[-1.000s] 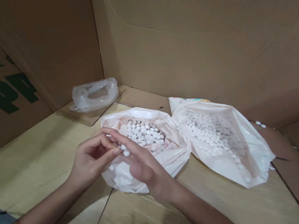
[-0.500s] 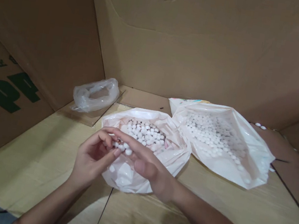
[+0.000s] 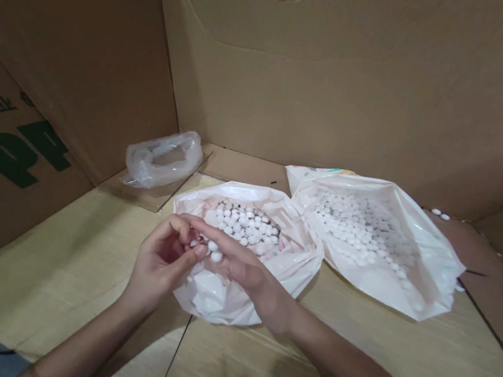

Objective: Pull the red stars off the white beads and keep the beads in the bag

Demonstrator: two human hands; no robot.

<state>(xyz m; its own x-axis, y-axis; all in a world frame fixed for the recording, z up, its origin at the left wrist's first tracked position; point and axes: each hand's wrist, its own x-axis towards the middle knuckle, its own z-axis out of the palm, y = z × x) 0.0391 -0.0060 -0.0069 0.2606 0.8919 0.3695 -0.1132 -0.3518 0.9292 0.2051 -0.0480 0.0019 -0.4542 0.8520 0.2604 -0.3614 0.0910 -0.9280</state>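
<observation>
My left hand (image 3: 159, 263) is curled, its thumb and fingers pinched together on a small white ball (image 3: 194, 244) with a reddish-brown bit beside it. Cupped next to it, my right hand (image 3: 250, 276) holds several white balls (image 3: 214, 251) against its fingers, which touch the left fingertips. Both hands are over the near rim of an open white plastic bag (image 3: 296, 271), where many more white balls (image 3: 246, 222) lie with dark bits among them. The fingers hide part of what is held.
A second white plastic bag (image 3: 438, 267), with many white balls inside, lies at the right. A crumpled clear bag (image 3: 163, 166) rests at the back left. Cardboard walls (image 3: 342, 88) enclose the wooden table (image 3: 372, 358). Two loose white balls (image 3: 440, 214) sit at the far right.
My left thumb has moved slightly up and right over the held balls, covering more of them. My right thumb has drawn in toward its fingers. The view has shifted slightly.
</observation>
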